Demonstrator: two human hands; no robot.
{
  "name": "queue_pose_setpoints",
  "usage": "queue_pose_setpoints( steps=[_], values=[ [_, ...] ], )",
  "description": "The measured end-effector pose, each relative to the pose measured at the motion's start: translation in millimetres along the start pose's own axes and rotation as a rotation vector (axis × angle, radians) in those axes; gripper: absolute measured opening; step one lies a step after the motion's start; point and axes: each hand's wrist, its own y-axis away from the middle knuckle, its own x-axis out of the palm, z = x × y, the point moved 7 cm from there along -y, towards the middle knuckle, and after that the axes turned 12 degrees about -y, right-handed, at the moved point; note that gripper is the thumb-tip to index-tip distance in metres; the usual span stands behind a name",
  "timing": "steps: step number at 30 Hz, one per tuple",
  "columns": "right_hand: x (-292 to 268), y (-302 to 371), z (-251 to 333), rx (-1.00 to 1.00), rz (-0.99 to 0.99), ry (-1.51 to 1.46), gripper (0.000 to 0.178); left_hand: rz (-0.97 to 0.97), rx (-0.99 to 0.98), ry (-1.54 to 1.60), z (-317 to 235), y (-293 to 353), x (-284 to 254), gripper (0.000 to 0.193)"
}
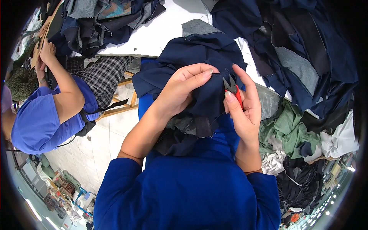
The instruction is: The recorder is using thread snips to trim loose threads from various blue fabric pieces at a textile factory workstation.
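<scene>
While in left hand [184, 86] — navy cloth [207, 96].

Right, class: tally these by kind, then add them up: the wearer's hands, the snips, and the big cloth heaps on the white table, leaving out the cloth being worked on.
Hands: 2 (left hand, right hand)
Snips: 1
Big heaps: 2 (left heap, right heap)
Total: 5
</scene>
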Motion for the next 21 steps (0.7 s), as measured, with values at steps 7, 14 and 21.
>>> queue_pose_setpoints(
  steps=[7,14,21],
  values=[
    [0.4,-0.5,0.3,-0.003,-0.012,0.011,0.051,-0.002,0.001,0.008,0.4,-0.4,-0.1,0.02],
    [-0.5,-1.2,0.7,-0.004,-0.013,0.004,0.05,-0.011,0.012,-0.022,1.8,-1.1,-0.2,0.02],
    [-1.7,-2.7,0.9,-0.023,-0.043,0.035,0.05,-0.045,0.057,-0.103,-4.1,1.0,4.4,0.022]
  ],
)
